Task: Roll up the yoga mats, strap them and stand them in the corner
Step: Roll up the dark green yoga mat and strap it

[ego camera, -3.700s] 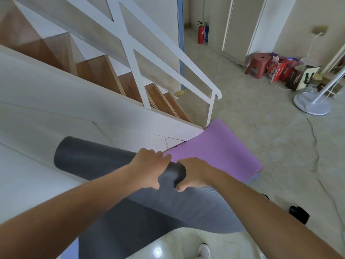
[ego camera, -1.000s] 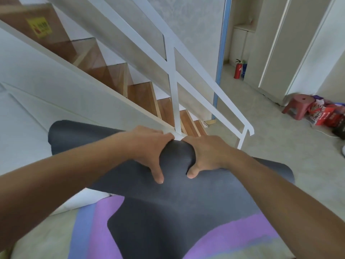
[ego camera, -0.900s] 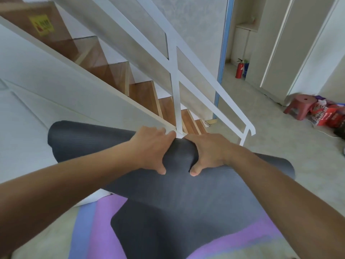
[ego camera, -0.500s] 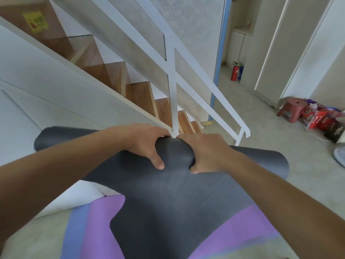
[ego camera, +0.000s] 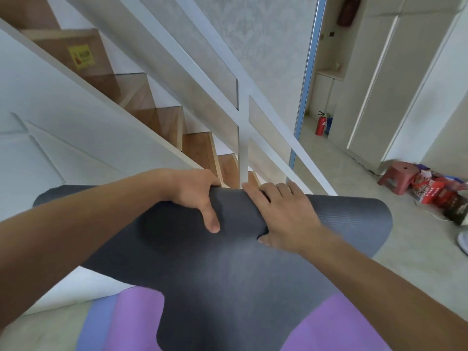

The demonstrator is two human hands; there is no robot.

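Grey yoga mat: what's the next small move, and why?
Probably wind the dark grey foam yoga mat one more turn: left hand and right hand both grip the roll's middle, while its unrolled tail hangs over the purple foam mat on the floor.

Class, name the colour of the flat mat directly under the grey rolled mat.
Purple flat yoga mat, clearest in the head view.

Three mats: one grey mat, above one purple mat and one blue mat. Two hands on the grey mat: left hand, right hand.

Arms outstretched, left hand and right hand grip side by side.
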